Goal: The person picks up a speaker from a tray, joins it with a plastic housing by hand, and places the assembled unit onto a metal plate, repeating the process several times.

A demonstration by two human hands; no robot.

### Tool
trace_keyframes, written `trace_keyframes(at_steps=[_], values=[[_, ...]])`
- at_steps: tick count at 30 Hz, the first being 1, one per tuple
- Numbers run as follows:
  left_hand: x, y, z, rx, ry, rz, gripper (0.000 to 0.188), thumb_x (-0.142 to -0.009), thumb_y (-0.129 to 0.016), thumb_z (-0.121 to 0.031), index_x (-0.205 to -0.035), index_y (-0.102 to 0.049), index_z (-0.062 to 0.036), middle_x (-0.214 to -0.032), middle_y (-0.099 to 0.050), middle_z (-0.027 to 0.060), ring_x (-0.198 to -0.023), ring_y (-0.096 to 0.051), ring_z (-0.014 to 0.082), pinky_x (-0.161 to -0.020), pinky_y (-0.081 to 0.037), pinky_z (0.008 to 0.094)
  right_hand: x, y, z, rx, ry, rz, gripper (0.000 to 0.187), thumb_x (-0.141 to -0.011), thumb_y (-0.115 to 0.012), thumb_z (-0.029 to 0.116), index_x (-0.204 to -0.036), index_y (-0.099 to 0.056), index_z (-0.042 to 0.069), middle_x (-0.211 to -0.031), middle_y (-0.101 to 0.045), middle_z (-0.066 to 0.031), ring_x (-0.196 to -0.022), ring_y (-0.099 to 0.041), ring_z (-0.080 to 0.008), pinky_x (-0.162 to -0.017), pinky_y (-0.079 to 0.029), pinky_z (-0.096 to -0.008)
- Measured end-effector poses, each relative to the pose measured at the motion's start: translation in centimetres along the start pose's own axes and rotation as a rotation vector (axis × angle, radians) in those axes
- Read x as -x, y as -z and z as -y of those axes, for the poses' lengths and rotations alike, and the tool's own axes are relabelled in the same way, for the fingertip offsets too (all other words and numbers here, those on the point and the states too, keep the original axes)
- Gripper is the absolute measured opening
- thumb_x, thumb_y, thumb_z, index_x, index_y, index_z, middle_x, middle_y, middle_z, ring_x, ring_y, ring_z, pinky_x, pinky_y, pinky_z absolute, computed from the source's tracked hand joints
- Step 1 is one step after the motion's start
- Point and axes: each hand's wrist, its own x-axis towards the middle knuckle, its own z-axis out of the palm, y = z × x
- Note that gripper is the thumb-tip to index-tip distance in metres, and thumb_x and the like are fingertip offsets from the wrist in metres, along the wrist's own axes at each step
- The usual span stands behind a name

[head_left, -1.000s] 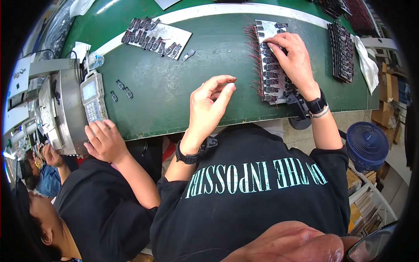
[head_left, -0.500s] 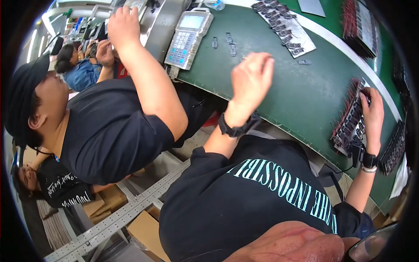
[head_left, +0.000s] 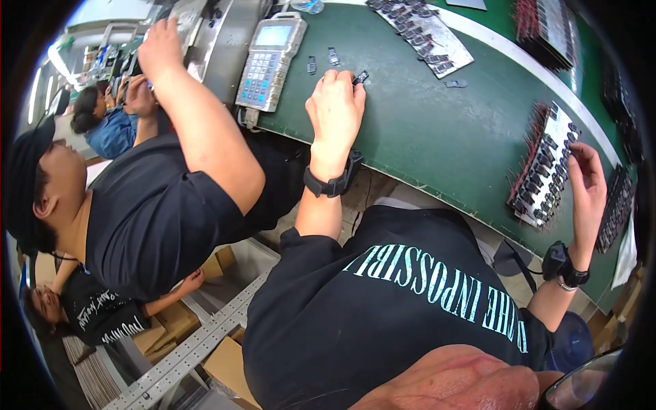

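Observation:
My left hand is over the green table, its fingers closed on a small black rectangular part that sticks out beside the fingertips. Two similar black parts lie on the table just beyond it. On the right, my right hand has its fingers bent together at the right edge of a white board; what they pinch, if anything, is hidden. Rows of small black parts with thin red wires along the left side cover this board.
A keypad device with a screen stands at the table's left end. Another board of black parts lies at the back, with a loose part by it. Stacked wired boards are at the far right. A co-worker's arm is at left.
My left hand has come down to the loose parts and taken one. My right hand has shifted from above the board to its right edge, uncovering more of its rows. The view has shifted slightly.

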Motion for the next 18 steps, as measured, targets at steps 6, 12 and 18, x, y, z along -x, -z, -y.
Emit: trace_keyframes(at_steps=[6,12,18], values=[[1.8,-0.7,-6.9,0.456,-0.146,0.064,0.02,-0.082,-0.074,-0.01,-0.099,-0.067,-0.0018,-0.097,-0.07,0.0138,-0.078,-0.071,0.0284,-0.067,-0.057,0.038,3.3,-4.0,3.0,-0.453,-0.149,0.154,0.016,-0.095,-0.065,0.006,-0.11,-0.066,0.002,-0.101,-0.068,-0.0016,-0.086,-0.06,-0.0068,-0.077,-0.046,-0.0197],[3.4,-0.6,-13.4,0.913,-0.27,0.13,0.023,-0.081,-0.072,0.0,-0.103,-0.065,-0.0003,-0.096,-0.069,0.012,-0.077,-0.072,0.0217,-0.069,-0.059,0.0313,3.2,-7.3,2.9,-0.415,-0.151,0.107,0.014,-0.094,-0.065,0.004,-0.107,-0.066,0.0,-0.102,-0.068,-0.0029,-0.091,-0.064,-0.0088,-0.08,-0.051,-0.0213],[4.3,-0.3,-15.6,1.171,-0.187,0.236,0.024,-0.084,-0.069,0.003,-0.109,-0.067,0.0012,-0.097,-0.069,0.0115,-0.081,-0.072,0.0186,-0.075,-0.061,0.0291,3.0,-7.8,1.4,-0.524,-0.149,0.097,0.014,-0.094,-0.067,0.006,-0.107,-0.066,0.0,-0.097,-0.067,-0.0012,-0.083,-0.062,-0.0061,-0.074,-0.05,-0.0201]])
